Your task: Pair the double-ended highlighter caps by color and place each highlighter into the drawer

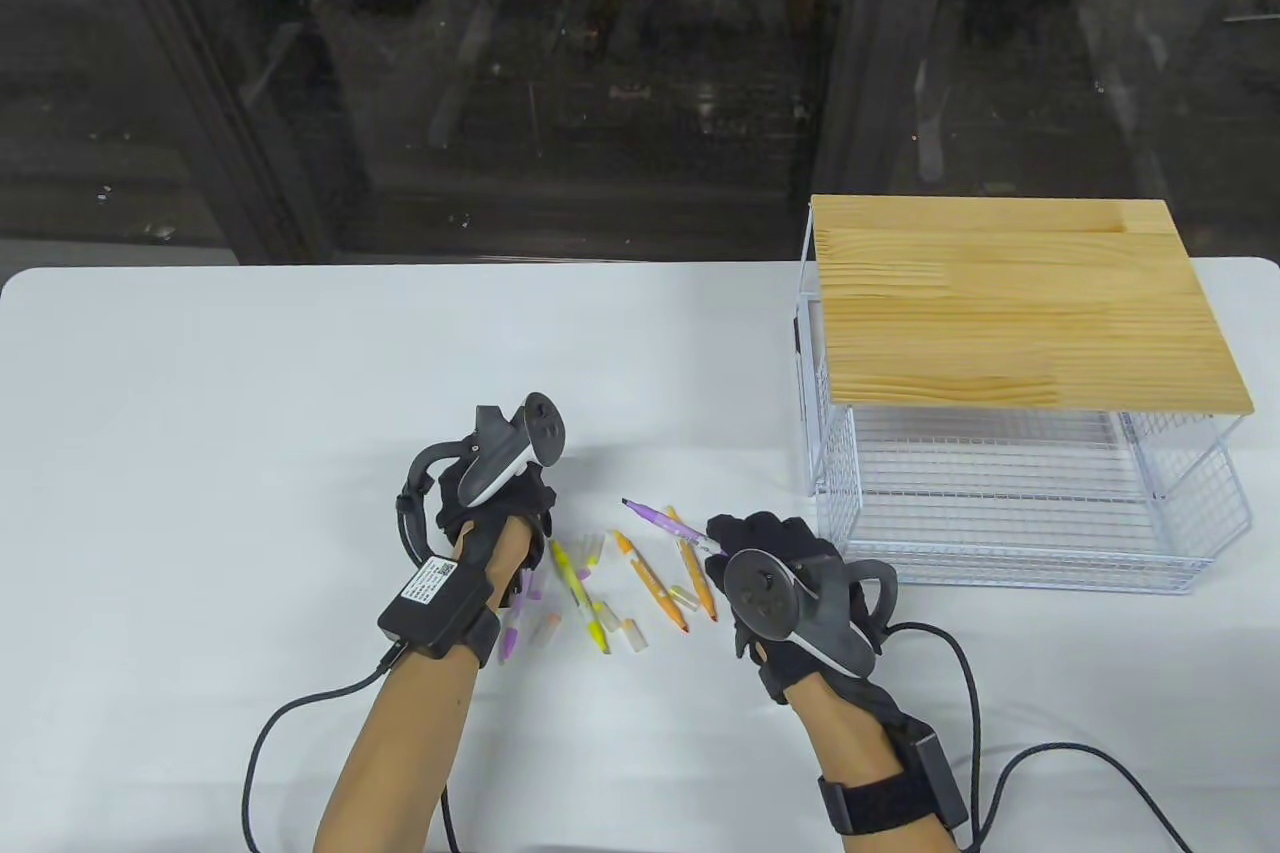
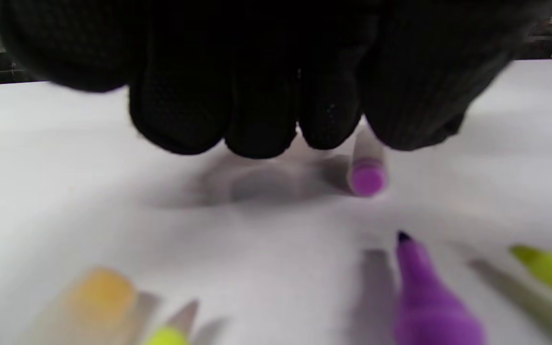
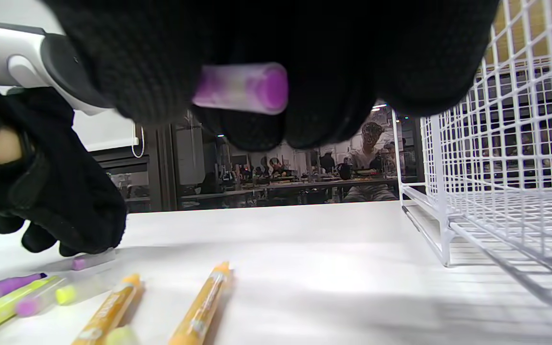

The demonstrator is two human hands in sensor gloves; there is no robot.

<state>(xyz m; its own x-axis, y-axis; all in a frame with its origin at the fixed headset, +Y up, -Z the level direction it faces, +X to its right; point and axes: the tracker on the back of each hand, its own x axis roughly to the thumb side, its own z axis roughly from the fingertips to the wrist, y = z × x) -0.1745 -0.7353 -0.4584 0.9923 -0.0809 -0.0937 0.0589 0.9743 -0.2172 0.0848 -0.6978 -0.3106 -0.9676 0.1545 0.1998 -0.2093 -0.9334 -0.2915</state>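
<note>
Table view: the right hand (image 1: 770,558) grips a purple highlighter (image 1: 660,520), its bare tip pointing up-left, beside the wire drawer (image 1: 1010,503). The left hand (image 1: 500,493) reaches down onto the tabletop (image 1: 250,393); yellow and orange highlighters (image 1: 650,578) lie between the hands.

Left wrist view: curled fingertips (image 2: 261,129) touch a purple cap (image 2: 366,172).

Right wrist view: the highlighter's capped end shows under the fingers (image 3: 137,72).

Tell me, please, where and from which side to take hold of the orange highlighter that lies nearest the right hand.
Pinch the orange highlighter across the middle of its barrel, coming straight down from above. It lies flat on the table, so only its upper side is free. A second orange highlighter lies close on its left; keep the grip narrow.
</note>
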